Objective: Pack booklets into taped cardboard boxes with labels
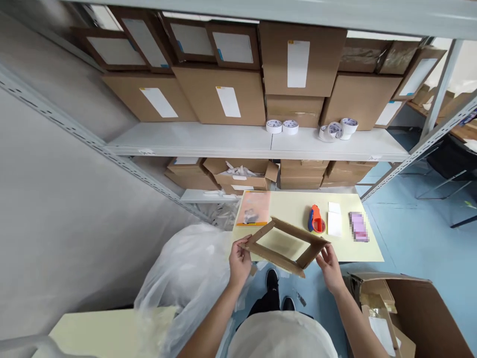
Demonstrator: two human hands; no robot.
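A flat cardboard frame (270,256) with a rectangular opening is held up tilted over the near edge of the pale yellow table (286,204). My left hand (240,261) pinches its left corner. At the opposite corner, my right hand (330,266) grips it between thumb and fingers. Beyond the frame, an orange and blue tape dispenser (316,220) lies on the table. Beside the dispenser are white paper slips (334,219) and a purple item (358,226), blurred out. A pinkish clear folder (254,209) lies at the table's left.
A metal shelf (223,141) with cardboard boxes (223,97) and white tape rolls (274,126) stands behind the table. Translucent plastic sheeting (190,283) bulges at the left. A large open carton (421,308) holding smaller boxes stands at the lower right.
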